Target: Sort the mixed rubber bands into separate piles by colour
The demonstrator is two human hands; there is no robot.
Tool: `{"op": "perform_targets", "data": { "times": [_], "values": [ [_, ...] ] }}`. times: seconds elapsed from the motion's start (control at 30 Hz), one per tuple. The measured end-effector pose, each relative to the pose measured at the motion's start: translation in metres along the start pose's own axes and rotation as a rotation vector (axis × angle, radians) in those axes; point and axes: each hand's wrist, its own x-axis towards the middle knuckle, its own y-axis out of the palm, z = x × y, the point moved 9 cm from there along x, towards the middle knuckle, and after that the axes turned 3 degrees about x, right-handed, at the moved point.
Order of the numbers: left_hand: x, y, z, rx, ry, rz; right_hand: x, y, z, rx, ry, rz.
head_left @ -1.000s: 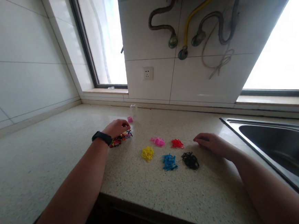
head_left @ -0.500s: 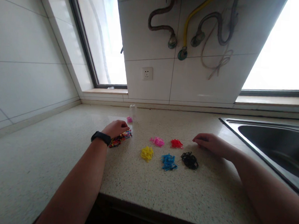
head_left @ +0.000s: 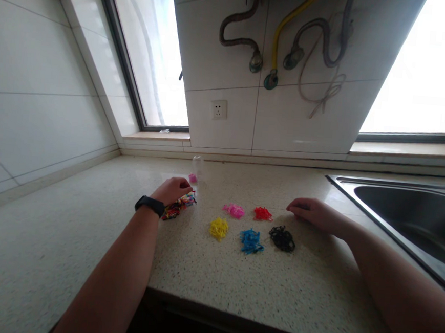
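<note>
Left hand (head_left: 171, 189): over the mixed pile of coloured strands (head_left: 181, 207), palm partly covering it. Thumb and fingertip were together, pinched on a red strand (head_left: 194, 190) as far as the view showed; detail there was tiny. Black wristband (head_left: 150, 205) on that wrist.

Right hand (head_left: 307, 210): low at the tabletop (head_left: 214, 273), fingers together and loosely curled, pointing toward the left hand. Saw nothing in it.

Five single-colour piles lay between the hands, well separated. Pink pile (head_left: 234, 210) was to the right of the left hand, with the red pile (head_left: 262, 213) past it, just left of the right hand's fingertips. Yellow pile (head_left: 218, 228) was right of the left hand and closer to the person. Blue pile (head_left: 251, 241) sat about midway, closest to the person. Black pile (head_left: 282, 239) was just in front of the right hand, on its left.

Small pink item (head_left: 193, 178) and a clear container (head_left: 197, 164) stood just beyond the left hand. Sink (head_left: 404, 206) was right of the right hand.
</note>
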Motion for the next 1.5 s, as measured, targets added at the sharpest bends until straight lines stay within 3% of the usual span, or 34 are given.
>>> {"op": "perform_targets", "data": {
  "times": [0.47, 1.13, 1.5],
  "values": [
    [0.002, 0.008, 0.005, -0.112, -0.011, 0.078, -0.001, 0.001, 0.005, -0.026, -0.001, 0.001],
    [0.005, 0.007, -0.001, -0.246, -0.025, 0.043, 0.001, 0.001, 0.003, -0.060, -0.024, 0.012],
    [0.001, 0.009, -0.039, -0.460, 0.099, 0.033, -0.004, 0.005, 0.019, -0.084, -0.059, 0.015]
  ]
}}
